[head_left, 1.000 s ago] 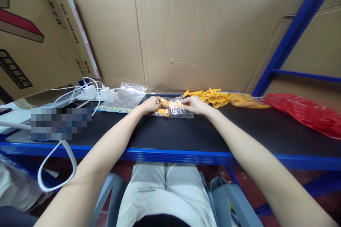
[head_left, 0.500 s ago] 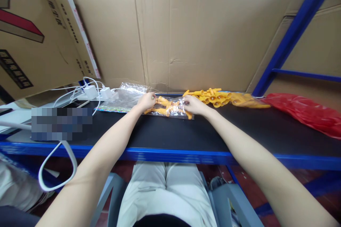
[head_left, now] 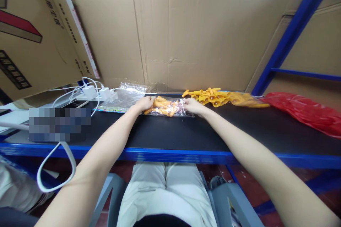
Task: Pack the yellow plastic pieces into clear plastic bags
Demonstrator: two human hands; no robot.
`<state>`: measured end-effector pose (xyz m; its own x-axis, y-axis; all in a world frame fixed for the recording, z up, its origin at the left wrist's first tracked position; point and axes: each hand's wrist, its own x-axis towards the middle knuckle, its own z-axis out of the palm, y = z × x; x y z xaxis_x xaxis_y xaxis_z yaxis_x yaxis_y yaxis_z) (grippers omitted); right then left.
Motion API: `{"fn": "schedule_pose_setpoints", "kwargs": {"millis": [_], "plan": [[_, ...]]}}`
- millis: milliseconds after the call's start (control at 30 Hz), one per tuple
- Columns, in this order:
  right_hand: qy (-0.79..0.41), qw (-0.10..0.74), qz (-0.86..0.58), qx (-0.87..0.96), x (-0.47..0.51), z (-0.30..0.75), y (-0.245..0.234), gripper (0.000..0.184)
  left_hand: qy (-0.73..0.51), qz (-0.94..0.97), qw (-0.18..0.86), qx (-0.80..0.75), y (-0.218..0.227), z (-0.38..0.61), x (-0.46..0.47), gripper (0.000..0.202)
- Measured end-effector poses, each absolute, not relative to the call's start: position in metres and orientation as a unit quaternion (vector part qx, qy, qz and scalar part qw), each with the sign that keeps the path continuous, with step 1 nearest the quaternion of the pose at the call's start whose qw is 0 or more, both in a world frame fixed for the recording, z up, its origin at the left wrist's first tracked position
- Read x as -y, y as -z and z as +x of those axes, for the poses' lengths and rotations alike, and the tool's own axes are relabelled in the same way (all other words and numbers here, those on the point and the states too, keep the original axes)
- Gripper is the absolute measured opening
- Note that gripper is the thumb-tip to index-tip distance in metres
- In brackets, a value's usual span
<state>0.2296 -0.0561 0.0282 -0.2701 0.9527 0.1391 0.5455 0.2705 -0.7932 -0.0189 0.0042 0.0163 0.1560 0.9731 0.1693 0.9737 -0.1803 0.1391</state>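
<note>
A clear plastic bag (head_left: 182, 112) with several orange-yellow plastic pieces (head_left: 163, 105) in it lies on the black tabletop in front of me. My left hand (head_left: 145, 104) is closed at the bag's left end, close against the pieces. At the opposite end, my right hand (head_left: 194, 106) pinches the film, fingertips together. The pieces lie bunched between both hands, and their exact shape is blurred by the shiny film. Behind my right hand is a pile of yellow funnel-ended plastic pieces (head_left: 213, 98).
Flat clear bags (head_left: 125, 95) lie to the left, near white chargers (head_left: 90, 92) with cables. A red plastic bag (head_left: 301, 111) rests at the right. Cardboard (head_left: 207, 39) walls the back, and a blue rail (head_left: 176, 155) edges the table.
The orange-yellow pieces in the bag have drawn together toward the left and middle; one that reached the lower right corner no longer does. Both hands stay at the bag's ends.
</note>
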Motion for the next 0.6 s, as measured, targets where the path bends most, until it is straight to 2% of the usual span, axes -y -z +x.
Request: {"fn": "schedule_pose_setpoints", "kwargs": {"millis": [167, 367, 500, 600], "plan": [[-0.411, 0.366, -0.503, 0.666, 0.051, 0.227, -0.022, 0.024, 0.111, -0.761, -0.01, 0.639, -0.016, -0.02, -0.005, 0.056], [-0.5, 0.39, -0.476, 0.609, 0.052, 0.227, -0.021, 0.014, 0.12, -0.763, -0.007, 0.635, -0.017, -0.019, -0.003, 0.053], [-0.589, 0.386, -0.411, 0.579, 0.055, 0.226, -0.022, 0.013, 0.123, -0.77, -0.039, 0.625, -0.02, -0.016, 0.003, 0.055], [-0.613, 0.392, -0.394, 0.561, 0.054, 0.225, -0.022, 0.014, 0.131, -0.777, -0.062, 0.612, -0.022, -0.012, 0.008, 0.055]]}}
